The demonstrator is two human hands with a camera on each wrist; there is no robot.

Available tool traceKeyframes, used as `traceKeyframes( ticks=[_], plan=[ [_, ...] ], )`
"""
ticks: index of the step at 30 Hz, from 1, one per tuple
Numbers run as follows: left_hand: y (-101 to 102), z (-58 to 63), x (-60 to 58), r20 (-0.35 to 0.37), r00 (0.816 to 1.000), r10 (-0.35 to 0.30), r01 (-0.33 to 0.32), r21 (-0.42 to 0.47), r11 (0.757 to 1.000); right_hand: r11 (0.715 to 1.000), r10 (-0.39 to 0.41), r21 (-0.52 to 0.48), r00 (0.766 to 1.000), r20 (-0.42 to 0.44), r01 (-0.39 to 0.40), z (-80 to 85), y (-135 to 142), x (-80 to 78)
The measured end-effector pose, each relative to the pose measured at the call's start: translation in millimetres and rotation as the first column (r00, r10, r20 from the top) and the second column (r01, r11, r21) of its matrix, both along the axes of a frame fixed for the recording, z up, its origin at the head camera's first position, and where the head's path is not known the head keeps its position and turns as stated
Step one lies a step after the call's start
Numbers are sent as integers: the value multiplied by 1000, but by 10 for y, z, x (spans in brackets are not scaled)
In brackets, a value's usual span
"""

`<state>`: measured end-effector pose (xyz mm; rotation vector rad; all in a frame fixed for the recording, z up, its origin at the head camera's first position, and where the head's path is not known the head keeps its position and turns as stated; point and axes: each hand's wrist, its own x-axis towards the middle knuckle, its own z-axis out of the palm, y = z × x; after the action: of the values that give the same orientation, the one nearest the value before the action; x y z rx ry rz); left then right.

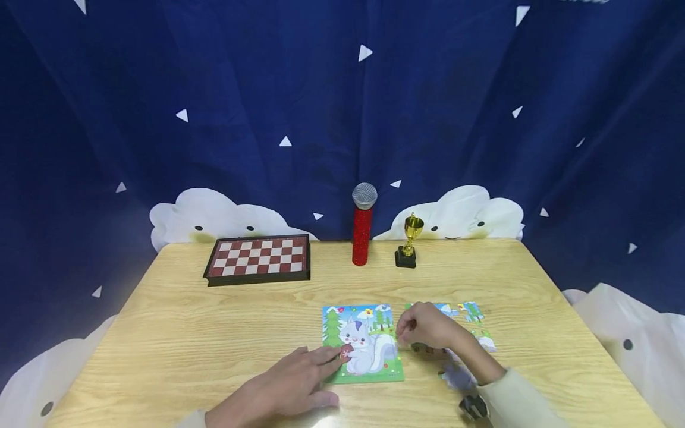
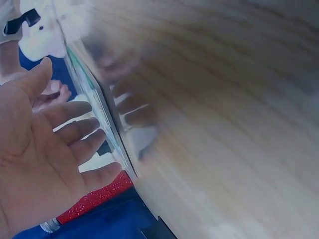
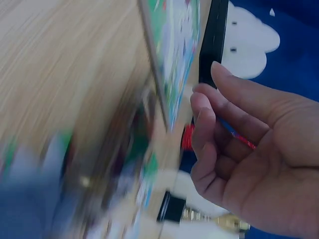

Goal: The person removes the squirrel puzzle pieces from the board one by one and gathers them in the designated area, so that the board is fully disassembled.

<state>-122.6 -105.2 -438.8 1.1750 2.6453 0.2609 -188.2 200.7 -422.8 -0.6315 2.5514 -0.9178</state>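
Observation:
A square squirrel jigsaw puzzle (image 1: 369,358) lies on the table in the head view. My left hand (image 1: 291,380) rests its extended fingertips on the puzzle's left side, overlapping the brown nut in the picture. At the puzzle's right edge is my right hand (image 1: 428,326), its fingers loosely bent. In the right wrist view, the right hand (image 3: 249,134) has nothing between thumb and fingers. Behind and beside it lie puzzle pieces (image 1: 473,312) with tree and sky prints, partly hidden by the hand. More loose pieces (image 1: 457,375) lie near the right forearm.
A red-and-white checkered board (image 1: 257,260) in a black frame sits at the back left. A red glitter microphone (image 1: 361,235) stands upright at the back middle. To its right is a small gold trophy (image 1: 411,235). A blue curtain (image 1: 299,89) hangs behind the table.

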Motion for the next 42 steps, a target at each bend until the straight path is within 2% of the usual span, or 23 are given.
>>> traceKeyframes(
  ticks=[10,18,22,28,34,42],
  plan=[
    [-91,4,-75,-7,997,79,-79,-17,997,996,25,-91,1000,-8,-26,-121,-579,-59],
    [-113,-26,-140,-46,994,99,-101,-40,994,992,42,-119,999,34,-38,-237,-867,-11],
    [-104,-56,-162,-56,992,109,-112,-63,992,990,48,-137,998,49,-41,-262,-951,7],
    [-87,-80,-173,-77,990,115,-122,-86,989,993,56,-107,997,47,-50,-263,-1021,38],
    [-59,-94,-166,-100,987,126,-136,-101,986,997,20,-79,996,82,-14,-255,-1058,61],
    [-21,-140,-161,-160,979,124,-144,-116,983,998,0,-66,998,67,4,-280,-1090,46]
  ],
)
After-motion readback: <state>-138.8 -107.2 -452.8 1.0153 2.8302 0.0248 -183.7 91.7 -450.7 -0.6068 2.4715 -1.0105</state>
